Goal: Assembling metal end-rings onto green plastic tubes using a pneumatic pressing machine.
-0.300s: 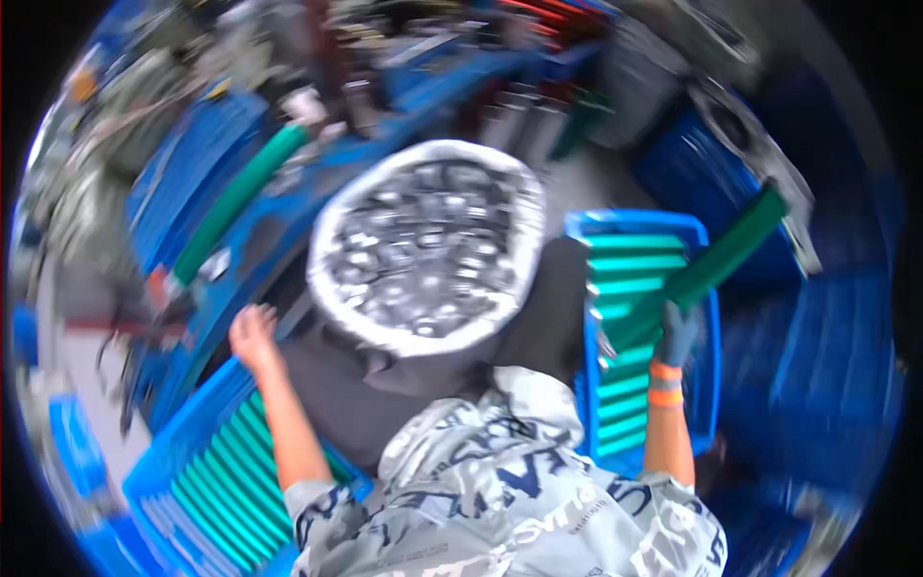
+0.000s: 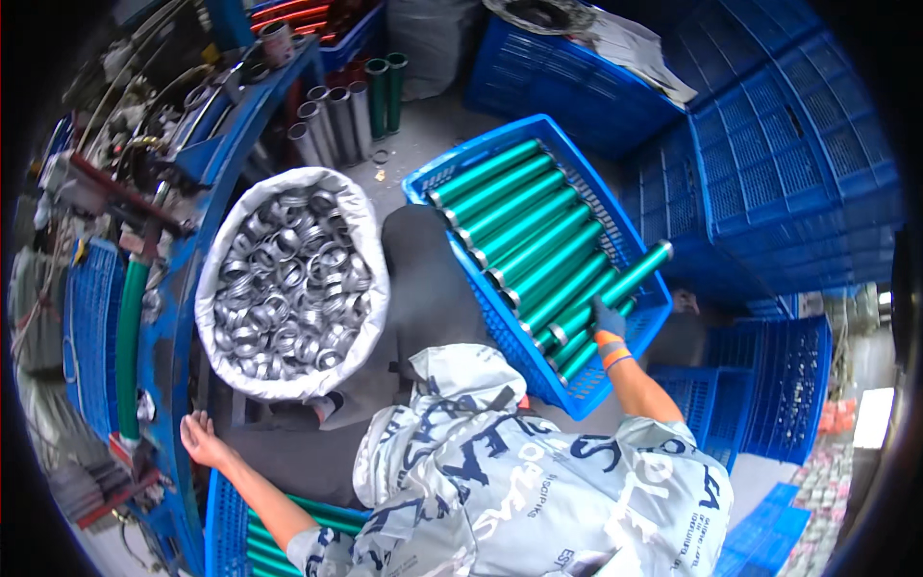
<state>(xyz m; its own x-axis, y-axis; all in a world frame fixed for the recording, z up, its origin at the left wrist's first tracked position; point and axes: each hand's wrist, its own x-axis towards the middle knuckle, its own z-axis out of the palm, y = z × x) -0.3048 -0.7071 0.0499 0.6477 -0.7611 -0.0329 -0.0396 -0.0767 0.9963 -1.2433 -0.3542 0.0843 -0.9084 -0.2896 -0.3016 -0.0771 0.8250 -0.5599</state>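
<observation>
My right hand [image 2: 608, 322], in a dark glove with an orange band at the wrist, is closed on a shiny green tube [image 2: 636, 273] with a silver ring at its end. That tube lies slantwise over the right end of a blue crate [image 2: 508, 338], on top of a row of similar green tubes [image 2: 519, 229]. My bare left hand [image 2: 200, 440] is raised beside the blue workbench, holding nothing, fingers loosely apart. Between my left hand and the crate stands a white-lined round container [image 2: 296, 387] full of silver metal rings [image 2: 288, 279].
A second blue crate [image 2: 223, 524] with green tubes is by my left forearm. On the left, a green tube [image 2: 130, 337] sits in a fixture at the workbench [image 2: 178, 385]. Grey and green tubes [image 2: 336, 120] stand upright behind; stacked blue crates [image 2: 760, 163] line the right.
The view has turned right, so the container and crate now sit further left. The tube in my right hand has come down onto the tubes in the crate. My left hand stays empty.
</observation>
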